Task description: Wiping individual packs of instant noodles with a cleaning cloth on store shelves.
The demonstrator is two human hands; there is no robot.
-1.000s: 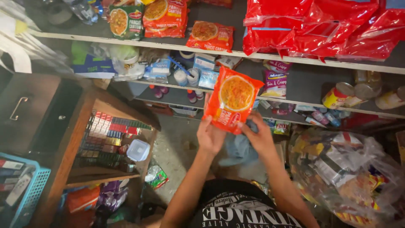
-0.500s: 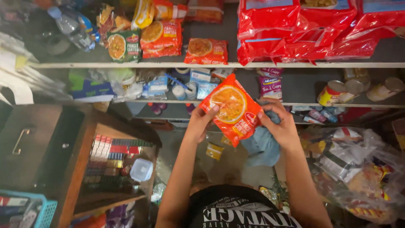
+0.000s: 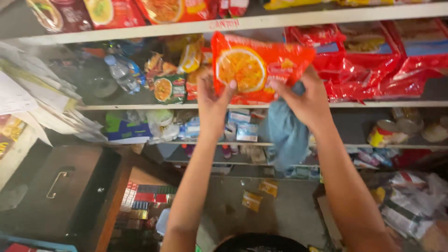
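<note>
Both arms are stretched up toward the shelves, and between the hands sits an orange noodle packet (image 3: pixel 261 67), held flat-on so its printed face with the round bowl picture looks back at the person. Its long axis runs left to right, roughly level, with the right end tipped a little higher than the left. The left hand (image 3: pixel 212 95) grips the packet's lower left corner, thumb on the front and fingers curled behind. The right hand (image 3: pixel 303 98) pinches the lower right edge, and the same hand also keeps hold of a blue cloth (image 3: pixel 287 135) that hangs down below the wrist. The packet is up in front of the second shelf (image 3: pixel 373 104), just under the white edge of the top shelf (image 3: pixel 326 16), beside a stack of red packets (image 3: pixel 368 60) on its right. To the left on the same shelf lie a clear water bottle (image 3: pixel 120 72) and a small green packet (image 3: pixel 169 88). Lower down stands a tin can (image 3: pixel 385 133), and a dark wooden cabinet (image 3: pixel 65 186) sits off to the left.
</note>
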